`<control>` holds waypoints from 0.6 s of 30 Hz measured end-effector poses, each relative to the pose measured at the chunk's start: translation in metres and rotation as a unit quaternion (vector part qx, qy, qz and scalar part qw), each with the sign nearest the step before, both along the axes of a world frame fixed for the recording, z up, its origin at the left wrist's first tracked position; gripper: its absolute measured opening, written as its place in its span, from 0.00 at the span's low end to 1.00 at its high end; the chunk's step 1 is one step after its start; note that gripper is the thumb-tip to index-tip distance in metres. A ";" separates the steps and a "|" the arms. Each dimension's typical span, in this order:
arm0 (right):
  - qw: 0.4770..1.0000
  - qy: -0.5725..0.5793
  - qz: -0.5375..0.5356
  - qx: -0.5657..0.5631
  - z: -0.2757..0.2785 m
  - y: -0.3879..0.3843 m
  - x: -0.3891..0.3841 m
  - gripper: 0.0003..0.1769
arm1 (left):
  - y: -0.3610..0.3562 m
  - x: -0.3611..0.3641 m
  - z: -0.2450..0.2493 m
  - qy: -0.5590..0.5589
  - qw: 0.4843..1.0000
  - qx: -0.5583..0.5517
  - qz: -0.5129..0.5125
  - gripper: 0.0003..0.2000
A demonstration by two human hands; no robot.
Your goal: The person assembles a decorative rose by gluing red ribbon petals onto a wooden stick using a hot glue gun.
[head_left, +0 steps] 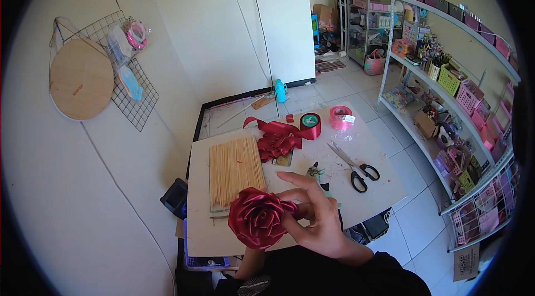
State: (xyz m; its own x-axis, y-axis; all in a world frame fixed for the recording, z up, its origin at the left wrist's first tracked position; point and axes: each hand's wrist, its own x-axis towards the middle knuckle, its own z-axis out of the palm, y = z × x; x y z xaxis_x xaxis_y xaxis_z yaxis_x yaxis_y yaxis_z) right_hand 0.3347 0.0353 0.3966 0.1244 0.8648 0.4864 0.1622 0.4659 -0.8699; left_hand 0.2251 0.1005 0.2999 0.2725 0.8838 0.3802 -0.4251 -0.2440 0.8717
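A dark red satin ribbon rose [261, 218] is held up close to me, over the table's near edge. My left hand [252, 261] comes up from below and supports the rose; its fingers are hidden behind the bloom. At the flower's right side, my right hand [319, 221] has its thumb and a finger closed on an outer petal, with the index finger stretched out above. Beyond the rose lies a bundle of thin wooden sticks [237, 168]. Cut red ribbon pieces [278, 144] are heaped behind, beside a red ribbon roll [312, 123].
Black-handled scissors [359, 172] lie on the white table [384, 184], right of a glue gun [316, 172] partly covered by my right hand. A pink roll [341, 117] sits at the back. Metal shelves [423, 73] with baskets stand right; a wall is left.
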 end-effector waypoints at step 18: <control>0.999 0.022 0.037 -0.018 0.002 0.002 0.020 0.30 | -0.001 -0.017 0.025 0.126 0.991 0.016 -0.039 0.10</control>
State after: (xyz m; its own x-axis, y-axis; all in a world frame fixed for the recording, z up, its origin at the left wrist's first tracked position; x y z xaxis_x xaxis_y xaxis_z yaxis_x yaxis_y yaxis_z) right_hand 0.3544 0.0377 0.3986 0.0808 0.8894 0.4500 0.0891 0.4432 -0.8920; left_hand 0.2077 0.0993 0.3253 0.4293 0.8448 0.3194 -0.2139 -0.2485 0.9447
